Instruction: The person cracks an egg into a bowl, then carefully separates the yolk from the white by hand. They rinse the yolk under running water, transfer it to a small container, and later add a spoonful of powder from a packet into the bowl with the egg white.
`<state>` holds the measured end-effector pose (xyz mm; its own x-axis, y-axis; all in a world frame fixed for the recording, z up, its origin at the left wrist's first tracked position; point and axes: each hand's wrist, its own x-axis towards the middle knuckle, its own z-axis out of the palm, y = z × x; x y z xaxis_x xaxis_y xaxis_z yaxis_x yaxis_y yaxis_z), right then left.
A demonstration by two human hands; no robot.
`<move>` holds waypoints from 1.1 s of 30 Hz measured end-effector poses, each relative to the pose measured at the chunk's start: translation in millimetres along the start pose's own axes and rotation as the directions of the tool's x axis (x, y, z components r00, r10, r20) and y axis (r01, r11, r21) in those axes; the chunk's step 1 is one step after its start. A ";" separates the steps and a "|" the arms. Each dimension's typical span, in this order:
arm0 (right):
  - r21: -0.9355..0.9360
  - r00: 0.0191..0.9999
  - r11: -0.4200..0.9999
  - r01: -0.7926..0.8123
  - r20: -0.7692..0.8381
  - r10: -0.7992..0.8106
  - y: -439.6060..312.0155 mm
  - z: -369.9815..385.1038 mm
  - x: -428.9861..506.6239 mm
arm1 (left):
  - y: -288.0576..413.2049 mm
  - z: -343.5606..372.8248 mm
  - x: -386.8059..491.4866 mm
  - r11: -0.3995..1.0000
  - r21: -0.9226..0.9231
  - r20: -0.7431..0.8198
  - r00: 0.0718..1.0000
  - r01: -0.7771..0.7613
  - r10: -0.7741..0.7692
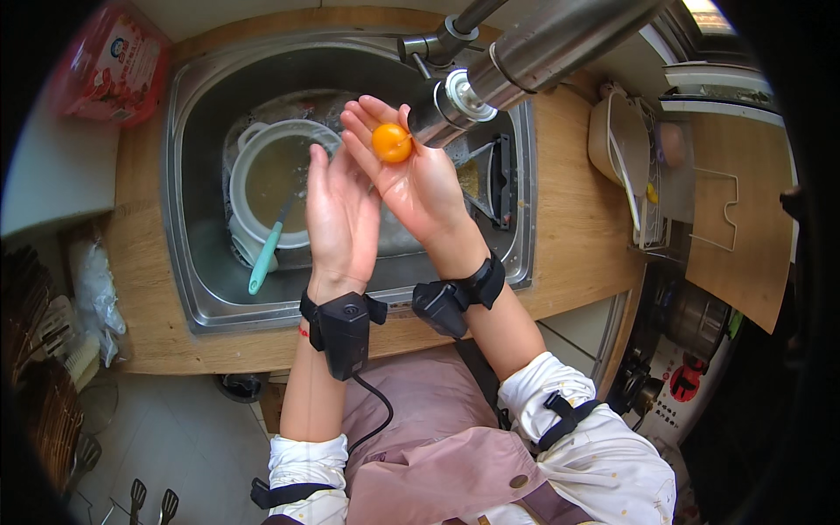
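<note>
An orange-yellow egg yolk [392, 143] rests on the fingers of my right hand [413, 177], whose wet palm faces up below the tap's spout [462, 98]. Beside it, palm up and fingers pointing away from me, my left hand [344, 216] holds nothing; its fingertips lie close to or behind the right hand. Both hands are over the steel sink [275, 321]. To their left in the sink is a white pot or bowl [239, 190] of cloudy liquid, with a mint-handled utensil [266, 259] leaning over its rim.
A dark strainer-like part [501, 180] stands at the sink's right side. A pink plastic container [121, 65] is at the back left, a plastic bag [98, 295] on the left. A beige basin [610, 138] and a wire rack [653, 197] stand at the right of the wooden counter [571, 197].
</note>
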<state>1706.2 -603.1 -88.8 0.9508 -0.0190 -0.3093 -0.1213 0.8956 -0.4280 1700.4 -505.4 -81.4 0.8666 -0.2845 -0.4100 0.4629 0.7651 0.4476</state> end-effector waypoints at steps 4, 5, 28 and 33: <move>-0.579 0.962 0.769 0.272 0.130 -0.242 0.0 8.9 -13.6 | -5.1 2.5 5.5 0.970 -0.207 0.092 0.989 0.129 -0.112; -0.673 0.941 0.662 0.332 0.188 -0.280 -0.3 10.2 -16.5 | -5.6 3.3 6.0 0.964 -0.226 0.106 0.987 0.140 -0.119; -0.755 0.789 -0.547 0.361 0.560 -0.252 -47.8 13.4 -38.7 | -19.5 2.7 9.0 0.960 -0.200 0.217 0.965 0.194 -0.150; -0.761 0.784 -0.530 0.373 0.564 -0.258 -46.5 8.9 -40.7 | -23.4 4.9 6.6 0.978 -0.119 0.199 0.969 0.174 -0.148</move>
<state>1675.7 -640.1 -48.7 0.9378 0.0050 0.3470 0.2022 -0.8205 -0.5347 1696.2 -528.0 -90.7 0.8082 -0.5036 -0.3053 0.5808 0.7674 0.2716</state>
